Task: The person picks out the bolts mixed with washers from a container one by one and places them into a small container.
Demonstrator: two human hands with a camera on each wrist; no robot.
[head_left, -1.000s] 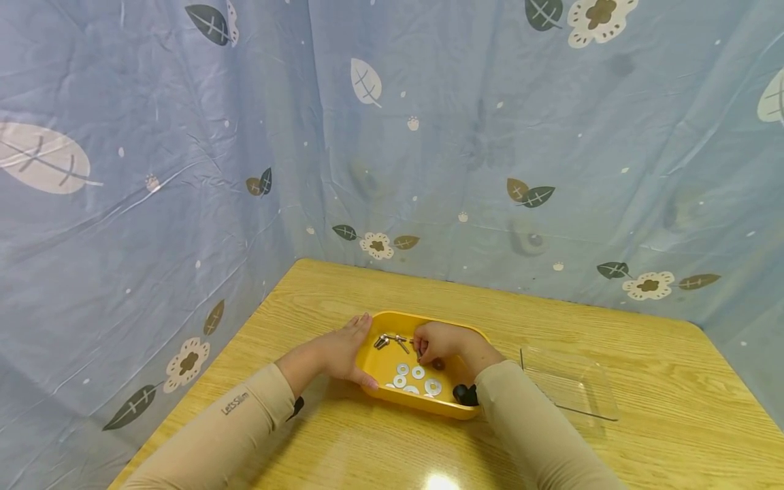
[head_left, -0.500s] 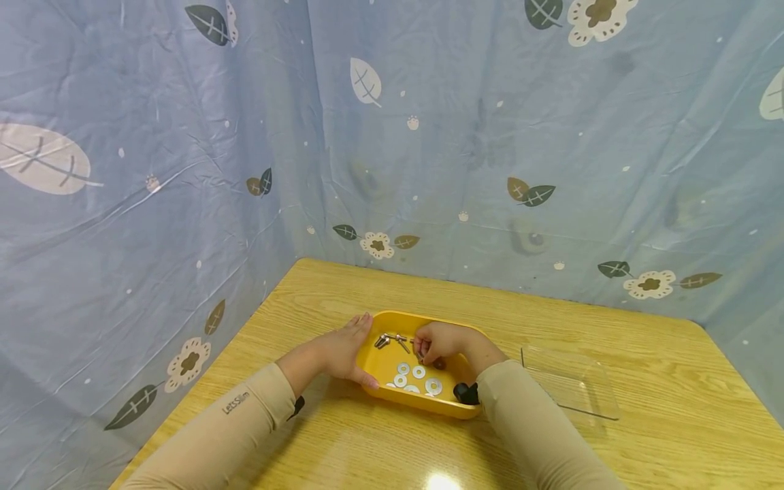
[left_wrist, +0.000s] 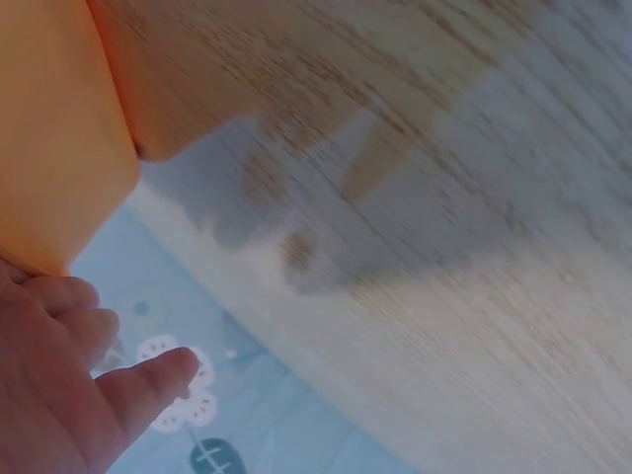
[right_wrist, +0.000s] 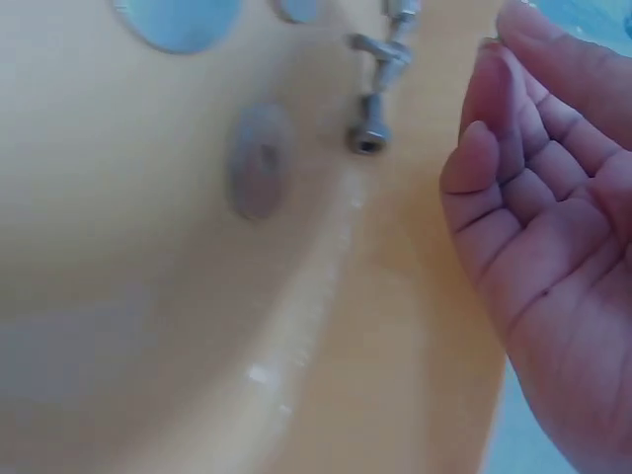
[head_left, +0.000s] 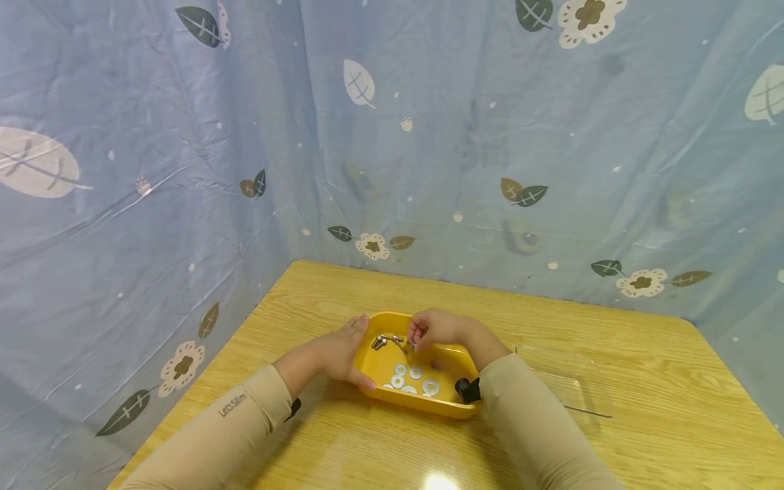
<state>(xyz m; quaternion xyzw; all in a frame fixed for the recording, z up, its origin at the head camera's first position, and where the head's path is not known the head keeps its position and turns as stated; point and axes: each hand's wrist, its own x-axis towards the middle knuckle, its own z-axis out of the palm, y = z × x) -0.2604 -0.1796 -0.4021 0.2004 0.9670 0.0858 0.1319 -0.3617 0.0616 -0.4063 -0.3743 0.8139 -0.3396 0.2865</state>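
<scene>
A yellow plastic bin [head_left: 422, 403] sits on the table. My left hand [head_left: 339, 350] holds its left end, thumb on the near rim and fingers along the far-left corner. Over the bin's far side, my right hand [head_left: 444, 327] pinches thumb and index fingertip together. A small metal piece shows at those fingertips in the head view; its kind is mostly hidden. Several bolts [head_left: 380, 342] lie in the far-left part of the bin, and one socket-head bolt [right_wrist: 368, 133] shows closely in the right wrist view. Several flat washers [head_left: 431, 387] lie nearer the front wall.
A clear plastic box or cover [head_left: 572, 384] with a dark edge stands on the wooden table [head_left: 637, 354], right of the bin. Blue patterned curtain [head_left: 429, 170] hangs behind and to the left. A black round device [head_left: 468, 390] is at my right wrist.
My right hand has lifted from the bin floor toward its far rim, shifting slightly left, fingertips still together. My left hand stays on the bin's end. The head view has shifted slightly.
</scene>
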